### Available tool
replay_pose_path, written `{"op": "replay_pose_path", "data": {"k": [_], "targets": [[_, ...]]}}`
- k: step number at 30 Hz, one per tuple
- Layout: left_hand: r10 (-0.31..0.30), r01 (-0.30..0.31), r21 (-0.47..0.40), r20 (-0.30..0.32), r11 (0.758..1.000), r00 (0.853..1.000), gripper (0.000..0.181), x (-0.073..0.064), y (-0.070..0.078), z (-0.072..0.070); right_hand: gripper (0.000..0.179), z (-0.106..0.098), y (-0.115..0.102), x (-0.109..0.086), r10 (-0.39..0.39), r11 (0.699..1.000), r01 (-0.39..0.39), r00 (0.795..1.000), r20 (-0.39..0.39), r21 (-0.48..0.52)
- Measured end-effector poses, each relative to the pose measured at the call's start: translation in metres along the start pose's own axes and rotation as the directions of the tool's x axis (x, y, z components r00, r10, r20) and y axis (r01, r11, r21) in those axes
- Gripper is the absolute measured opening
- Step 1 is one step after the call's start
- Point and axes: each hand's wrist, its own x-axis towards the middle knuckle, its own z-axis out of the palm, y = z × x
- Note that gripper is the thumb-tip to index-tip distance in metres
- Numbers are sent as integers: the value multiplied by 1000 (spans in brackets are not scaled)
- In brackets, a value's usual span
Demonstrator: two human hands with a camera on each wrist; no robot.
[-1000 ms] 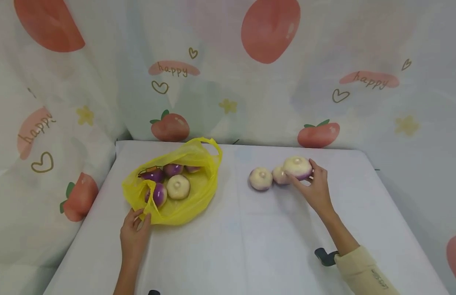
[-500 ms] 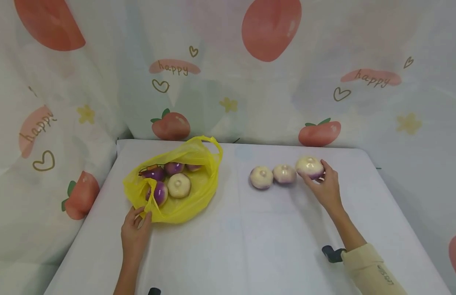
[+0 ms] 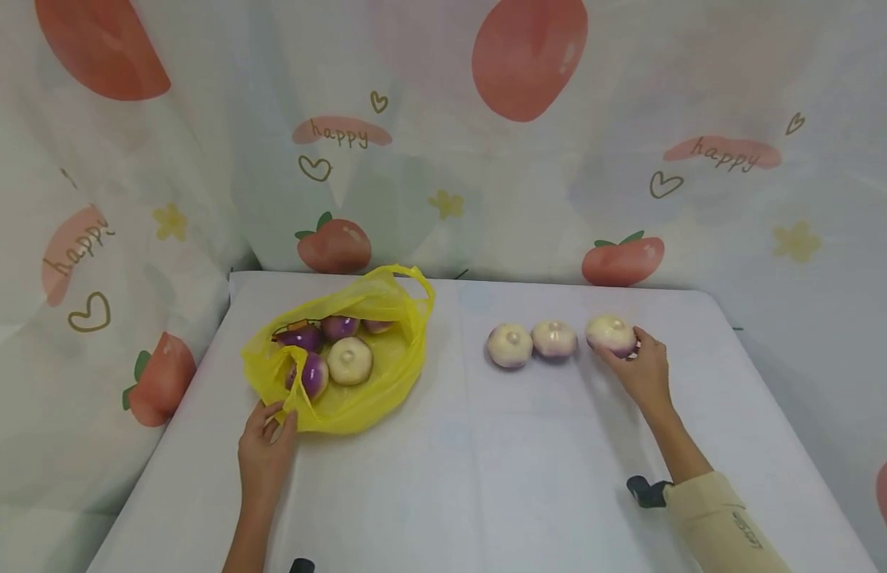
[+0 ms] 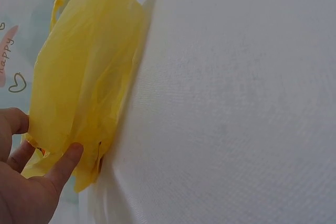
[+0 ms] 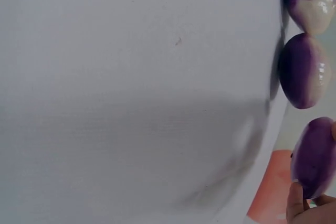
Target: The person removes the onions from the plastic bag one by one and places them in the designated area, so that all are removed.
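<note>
On the left of the table, a yellow plastic bag (image 3: 372, 402) lies with its mouth spread, several purple-and-white turnips (image 3: 349, 361) showing inside. My left hand (image 3: 265, 456) pinches the bag's near edge between thumb and fingers. In the left wrist view, the thumb rests on the yellow film. To the right, my right hand (image 3: 642, 368) holds a turnip (image 3: 611, 334), white side up, by its right side. The right wrist view shows its purple underside slightly above the table. Two more turnips (image 3: 509, 345) sit side by side to its left.
A white cloth covers the table (image 3: 415, 493). Behind and at the left hangs a printed curtain (image 3: 443, 143) with red fruit. A dark camera mount (image 3: 647, 492) sits by the right wrist. Inside the bag, a purple item with an orange patch (image 3: 300, 336) is partly hidden.
My right hand has carried its turnip to the right, away from the other two, and then lowered it. The left hand stays at the bag's edge.
</note>
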Motion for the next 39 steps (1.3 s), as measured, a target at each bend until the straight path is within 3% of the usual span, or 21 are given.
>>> {"op": "replay_pose_path", "data": {"k": [12, 19, 25, 39], "targets": [[-21, 21, -1, 9, 1000, 1000, 39, -2, -2, 0, 81, 3, 15, -5, 23, 998, -18, 996, 83, -57], [3, -3, -4, 14, 1000, 1000, 41, 0, -3, -1, 82, 7, 25, -5, 35, 993, -13, 982, 188, -116], [8, -8, -9, 4, 1000, 1000, 39, 0, -2, 0, 79, 7, 23, -2, -14, 994, 33, 985, 170, -105], [17, -16, -40, 7, 999, 1000, 38, -1, 1, 1, 81, 9, 29, 0, -22, 996, 35, 989, 149, -84]]}}
